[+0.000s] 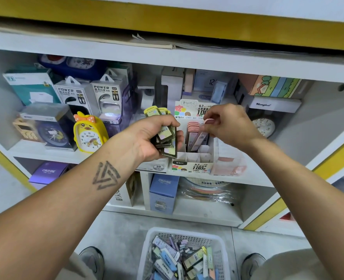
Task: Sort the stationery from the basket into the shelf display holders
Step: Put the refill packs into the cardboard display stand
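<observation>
My left hand [153,136] grips a stack of flat yellow-topped lead cases [165,136] in front of the middle shelf. My right hand [227,124] pinches the pink top of a slim pink lead case [202,136] that stands tilted in the white cardboard display holder [193,162]. Several other pink cases [193,128] stand upright at the back of that holder. Its front compartments are hollow. On the floor below sits a white plastic basket [184,233] filled with several mixed lead cases [179,257] in blue, green, purple and pink.
A yellow chick alarm clock [89,132] stands left of my left hand, with power bank boxes [104,96] behind it. A round clock [265,126] sits to the right. A pink holder [229,164] stands beside the display holder. Blue boxes [163,193] fill the lower shelf. My shoes flank the basket.
</observation>
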